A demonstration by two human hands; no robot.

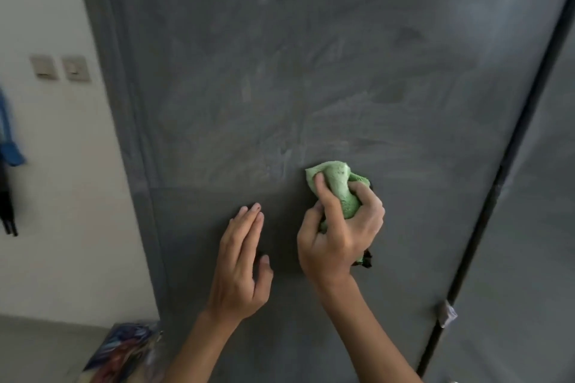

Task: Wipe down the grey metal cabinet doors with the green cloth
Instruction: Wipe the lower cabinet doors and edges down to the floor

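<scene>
The grey metal cabinet door [311,71] fills most of the view, streaked with pale wipe marks across its upper half. My right hand [339,233] grips the bunched green cloth [337,183] and holds it against the door near the middle. My left hand [242,261] lies flat on the door just left of it, fingers straight and together. A second door [535,227] stands to the right, past a dark vertical gap [485,196].
A white wall [46,196] with two light switches [60,68] lies to the left. Blue and black items [7,158] hang at the far left edge. A colourful bag [124,351] sits on the floor by the cabinet's base. A small white tag [448,314] hangs at the door gap.
</scene>
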